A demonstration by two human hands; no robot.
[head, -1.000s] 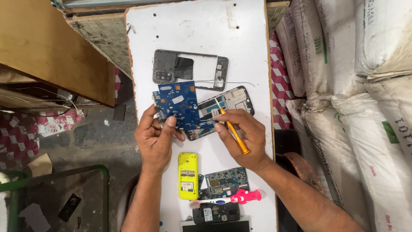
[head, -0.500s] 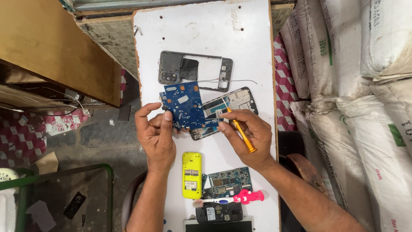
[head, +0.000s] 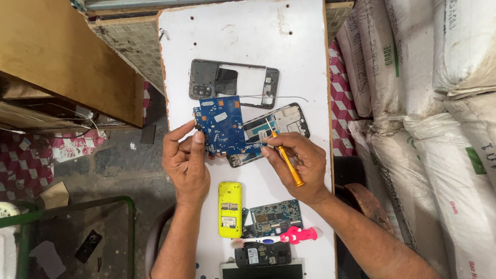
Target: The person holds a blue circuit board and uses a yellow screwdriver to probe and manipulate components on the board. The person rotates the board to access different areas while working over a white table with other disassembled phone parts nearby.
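Observation:
My left hand [head: 186,163] grips the lower left corner of a blue circuit board [head: 223,124], holding it tilted above an opened phone body [head: 281,124] that lies on the white board [head: 248,41]. My right hand [head: 302,165] holds an orange-handled screwdriver [head: 287,164], its metal tip pointing at the phone body just right of the blue board. A dark grey phone frame [head: 232,82] lies just beyond, with a thin wire trailing to its right.
Near me lie a yellow phone shell [head: 229,209], a green circuit board [head: 274,214], a pink and white toothbrush [head: 281,237] and a black phone part [head: 262,254]. White sacks [head: 439,103] are stacked at the right. A wooden panel [head: 57,57] stands left.
Both hands, the blue board and the screwdriver keep their pose relative to the phone body. The camera view has shifted slightly, so the white board sits a little further right in the picture.

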